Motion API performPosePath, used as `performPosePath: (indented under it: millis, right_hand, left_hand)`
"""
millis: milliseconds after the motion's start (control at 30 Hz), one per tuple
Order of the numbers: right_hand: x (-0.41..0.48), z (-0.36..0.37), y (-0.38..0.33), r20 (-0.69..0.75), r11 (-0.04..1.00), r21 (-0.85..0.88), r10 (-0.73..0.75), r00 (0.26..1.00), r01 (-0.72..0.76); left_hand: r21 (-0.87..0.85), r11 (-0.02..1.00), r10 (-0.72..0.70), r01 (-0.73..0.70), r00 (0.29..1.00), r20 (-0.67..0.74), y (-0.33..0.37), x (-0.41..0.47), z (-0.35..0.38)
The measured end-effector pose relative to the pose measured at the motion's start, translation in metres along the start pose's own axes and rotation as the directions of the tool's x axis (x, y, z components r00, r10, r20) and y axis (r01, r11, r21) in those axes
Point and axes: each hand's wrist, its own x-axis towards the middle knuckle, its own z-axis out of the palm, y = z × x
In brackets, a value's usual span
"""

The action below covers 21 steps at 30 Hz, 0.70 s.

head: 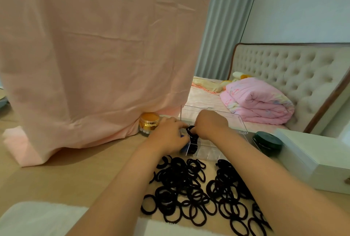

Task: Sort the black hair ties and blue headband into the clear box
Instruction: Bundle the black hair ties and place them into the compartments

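Bunch of black hair ties point(192, 139) hangs upright over the clear box point(210, 153), pinched by the right hand point(210, 124); left hand point(168, 135) beside it, grip unclear. Loose ties point(198, 188) lie nearer.

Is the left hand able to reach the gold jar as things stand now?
Probably yes. The gold jar stands just beside the left hand, with nothing between them; the pink cloth hangs only over its far side.

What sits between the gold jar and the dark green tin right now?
The clear box, with the right hand gripping a bundle of hair ties over it and the left hand alongside; head view.
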Motion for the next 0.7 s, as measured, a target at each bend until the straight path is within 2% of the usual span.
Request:
performPosePath:
  millis: [100,167,333,433,567,700]
  right_hand:
    - [-0.002,-0.001,-0.014,0.062,0.972,-0.219,-0.078,0.995,0.090]
    - [0.001,0.000,-0.018,0.122,0.955,-0.261,-0.115,0.986,0.144]
    - [0.008,-0.024,0.001,0.276,0.980,-0.061,-0.165,0.947,0.189]
    - [0.002,-0.038,0.017,0.218,0.973,0.092,-0.227,0.949,0.212]
    - [-0.012,-0.022,0.024,0.195,0.967,0.123,-0.243,0.950,0.222]
    - [-0.017,0.007,0.030,0.184,0.969,0.060,-0.245,0.952,0.238]
  left_hand:
    - [-0.007,1.000,0.017,-0.017,1.000,0.024,-0.002,0.001,0.000]
    - [-0.010,0.999,0.034,-0.033,0.999,0.020,-0.002,0.001,0.001]
    - [0.046,0.998,0.045,-0.045,0.999,0.000,-0.001,0.000,0.001]
    - [0.086,0.995,0.044,-0.045,0.999,0.013,0.001,-0.001,0.002]
    - [0.122,0.992,0.041,-0.043,0.999,0.020,0.002,-0.001,0.005]
    - [0.102,0.993,0.059,-0.058,0.998,-0.007,0.004,-0.004,0.004]
